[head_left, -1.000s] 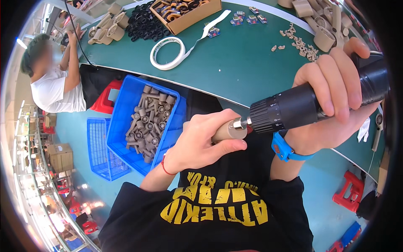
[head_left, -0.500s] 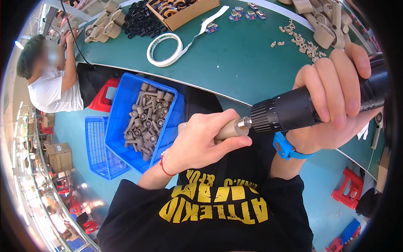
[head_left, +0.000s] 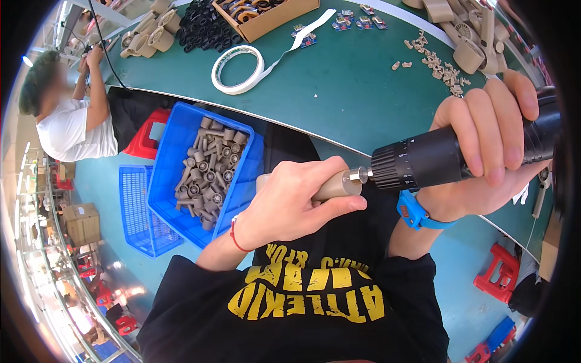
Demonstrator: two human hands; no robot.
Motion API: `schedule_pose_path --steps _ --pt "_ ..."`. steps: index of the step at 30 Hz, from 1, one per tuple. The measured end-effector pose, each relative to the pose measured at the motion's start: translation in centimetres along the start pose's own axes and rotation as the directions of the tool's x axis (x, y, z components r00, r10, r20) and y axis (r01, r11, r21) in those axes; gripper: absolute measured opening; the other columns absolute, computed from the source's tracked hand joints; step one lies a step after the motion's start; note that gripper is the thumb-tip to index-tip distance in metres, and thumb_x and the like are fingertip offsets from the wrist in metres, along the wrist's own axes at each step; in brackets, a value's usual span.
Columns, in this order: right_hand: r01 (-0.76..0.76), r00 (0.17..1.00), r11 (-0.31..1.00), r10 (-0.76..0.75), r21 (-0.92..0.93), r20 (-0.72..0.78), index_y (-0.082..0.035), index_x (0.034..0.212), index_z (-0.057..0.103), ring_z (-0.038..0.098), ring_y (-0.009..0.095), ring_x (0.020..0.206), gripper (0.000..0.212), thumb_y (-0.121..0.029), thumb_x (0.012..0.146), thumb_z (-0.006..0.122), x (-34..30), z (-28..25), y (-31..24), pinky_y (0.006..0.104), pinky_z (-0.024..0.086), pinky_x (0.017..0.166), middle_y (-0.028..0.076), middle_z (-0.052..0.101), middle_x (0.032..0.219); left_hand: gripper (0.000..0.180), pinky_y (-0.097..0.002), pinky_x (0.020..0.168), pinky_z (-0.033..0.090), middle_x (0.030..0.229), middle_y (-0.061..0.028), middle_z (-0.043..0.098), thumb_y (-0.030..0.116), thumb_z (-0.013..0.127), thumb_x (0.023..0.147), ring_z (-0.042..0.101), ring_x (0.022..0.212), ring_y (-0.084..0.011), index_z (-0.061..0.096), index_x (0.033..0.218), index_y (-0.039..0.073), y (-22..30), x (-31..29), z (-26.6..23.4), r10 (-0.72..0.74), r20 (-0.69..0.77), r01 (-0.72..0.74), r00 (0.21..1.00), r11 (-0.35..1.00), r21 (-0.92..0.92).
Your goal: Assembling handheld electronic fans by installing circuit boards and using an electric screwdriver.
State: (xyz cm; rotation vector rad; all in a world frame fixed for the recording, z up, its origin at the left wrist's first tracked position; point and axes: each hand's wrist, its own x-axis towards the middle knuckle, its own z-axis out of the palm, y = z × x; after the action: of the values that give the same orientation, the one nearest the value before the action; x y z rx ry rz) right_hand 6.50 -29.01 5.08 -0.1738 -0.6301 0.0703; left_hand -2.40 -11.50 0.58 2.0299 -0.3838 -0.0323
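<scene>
My left hand (head_left: 296, 196) is closed round a beige plastic housing (head_left: 339, 187), a round barrel that looks like a hair dryer body. Its end faces right, and the rest is hidden in my palm. My right hand (head_left: 484, 139) grips a black power screwdriver (head_left: 417, 158) with a ribbed, marked collar, held nearly level. From the collar a silver bit (head_left: 361, 175) reaches left to the end of the housing. Whether its tip touches or sits just inside the barrel I cannot tell.
Left of me, a blue crate (head_left: 158, 181) holds many beige housings, beside a blue basket (head_left: 140, 212). On the green table (head_left: 339, 103) lie a white tape roll (head_left: 216, 71), black rings (head_left: 206, 30), small circuit boards (head_left: 363, 23) and small beige pieces (head_left: 442, 66). A co-worker (head_left: 75, 115) sits far left.
The screwdriver has shifted slightly right, and more of the silver bit shows between its collar and the housing. My left hand keeps its hold. The co-worker's arms have moved a little.
</scene>
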Motion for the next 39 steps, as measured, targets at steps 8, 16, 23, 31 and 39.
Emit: schedule_pose_path --steps 8,16,23,31,39 --pt "-0.206 0.978 0.962 0.211 -0.177 0.006 -0.006 0.096 0.044 0.055 0.012 0.052 0.048 -0.054 0.095 0.048 0.9 0.5 -1.5 0.0234 0.047 0.053 0.002 0.053 0.068 0.031 -0.0348 0.047 0.040 0.057 -0.0115 0.053 0.032 0.076 0.081 0.056 0.051 -0.0300 0.061 0.087 0.005 0.0 0.3 -0.3 0.002 0.019 -0.002 1.000 1.000 0.021" --pt "0.019 0.998 0.987 -0.008 0.158 -0.070 -0.006 0.095 0.044 0.056 0.013 0.052 0.043 -0.049 0.096 0.049 0.0 -0.1 0.6 0.0244 0.047 0.053 0.003 0.053 0.067 0.032 -0.0356 0.046 0.039 0.055 -0.0114 0.052 0.032 0.076 0.080 0.055 0.050 -0.0311 0.059 0.082 0.005 -0.2 0.0 0.1 0.000 -0.019 0.001 1.000 1.000 0.021" --pt "0.018 0.996 0.997 -0.011 0.072 -0.092 -0.006 0.094 0.044 0.056 0.014 0.051 0.038 -0.044 0.097 0.048 -0.2 -0.1 -0.1 0.0251 0.048 0.054 0.004 0.054 0.066 0.034 -0.0369 0.053 0.045 0.070 -0.0139 0.060 0.028 0.073 0.084 0.060 0.059 -0.0342 0.056 0.102 0.004 0.4 0.0 0.5 -0.040 0.078 0.046 0.996 0.996 -0.074" --pt "-0.124 0.988 0.965 0.142 0.230 -0.063 -0.007 0.094 0.044 0.057 0.014 0.053 0.023 -0.029 0.096 0.050 -0.2 0.0 -1.0 0.0244 0.049 0.056 0.004 0.054 0.066 0.036 -0.0393 0.057 0.048 0.082 -0.0155 0.062 0.019 0.069 0.086 0.062 0.069 -0.0371 0.053 0.113 0.001 0.7 -1.0 0.2 0.044 0.114 -0.040 0.993 0.999 -0.031" --pt "-0.098 0.995 0.989 0.098 0.112 0.010 -0.007 0.094 0.044 0.058 0.015 0.054 0.012 -0.015 0.093 0.051 -0.2 -1.6 -2.9 0.0252 0.050 0.057 0.004 0.056 0.067 0.034 -0.0369 0.052 0.046 0.076 -0.0143 0.058 0.019 0.071 0.084 0.060 0.062 -0.0348 0.055 0.108 0.000 1.2 -0.8 0.3 0.063 0.114 -0.067 0.991 0.997 0.029"
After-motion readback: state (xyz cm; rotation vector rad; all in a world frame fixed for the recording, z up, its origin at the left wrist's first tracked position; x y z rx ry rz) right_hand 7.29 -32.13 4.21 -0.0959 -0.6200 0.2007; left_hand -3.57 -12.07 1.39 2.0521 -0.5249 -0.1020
